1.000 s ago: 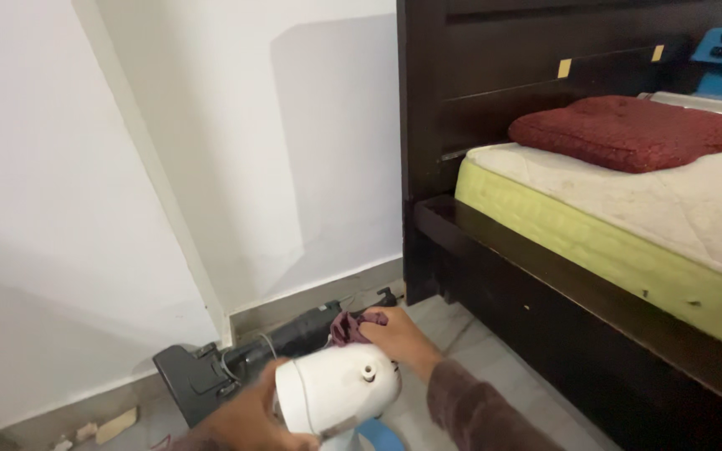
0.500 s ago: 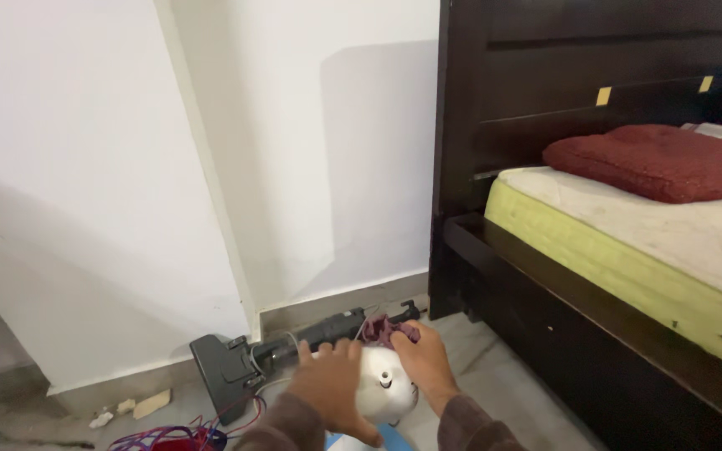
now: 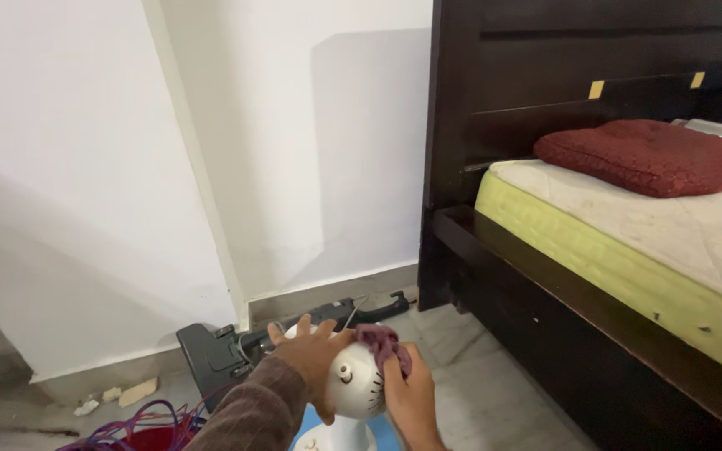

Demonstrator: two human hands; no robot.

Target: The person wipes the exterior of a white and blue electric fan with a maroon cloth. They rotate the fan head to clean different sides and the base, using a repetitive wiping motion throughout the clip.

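Left hand (image 3: 311, 357) at bottom centre, fingers spread over white fan motor housing (image 3: 355, 386), right hand (image 3: 411, 399) pinching maroon cloth (image 3: 383, 342) against it, black vacuum head (image 3: 209, 361) behind on floor (image 3: 478, 392).

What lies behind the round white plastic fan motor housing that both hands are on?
Behind the white fan motor housing, a dark grey vacuum floor head with its black tube lies along the wall base. The left hand and housing cover the tube's middle section.
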